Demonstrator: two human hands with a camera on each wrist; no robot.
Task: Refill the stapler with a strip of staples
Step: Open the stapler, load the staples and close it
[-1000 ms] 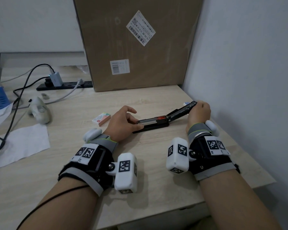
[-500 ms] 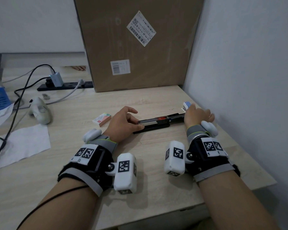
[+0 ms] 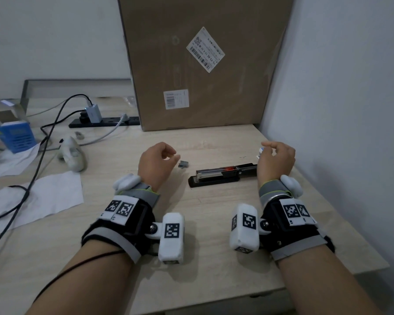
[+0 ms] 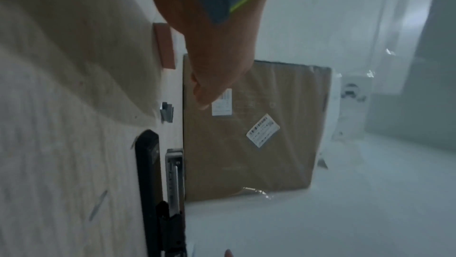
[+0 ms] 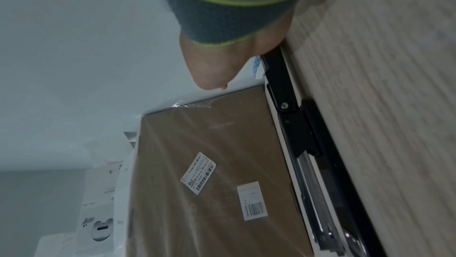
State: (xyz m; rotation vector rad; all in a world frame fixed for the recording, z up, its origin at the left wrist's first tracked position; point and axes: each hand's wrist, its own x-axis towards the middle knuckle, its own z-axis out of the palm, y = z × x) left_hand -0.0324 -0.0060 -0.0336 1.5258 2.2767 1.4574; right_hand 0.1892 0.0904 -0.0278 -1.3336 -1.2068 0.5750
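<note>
The black stapler lies opened out flat on the wooden table, its metal magazine facing up with a red part inside. A short grey strip of staples lies on the table just left of it. My left hand hovers beside that strip, fingers loosely curled and holding nothing. My right hand hangs over the stapler's right end, also loosely curled and holding nothing. In the left wrist view the stapler and the strip show below my left hand. In the right wrist view the stapler lies under my right hand.
A big cardboard box stands at the back and a wall closes the right side. A small blue-white box sits behind my right hand, a red staple box by the left. A power strip, cables, a white device and paper lie left.
My right hand lowered the stapler's lid flat to the table and let go. My left hand released the magazine and drew back left; a short staple strip now shows on the table.
</note>
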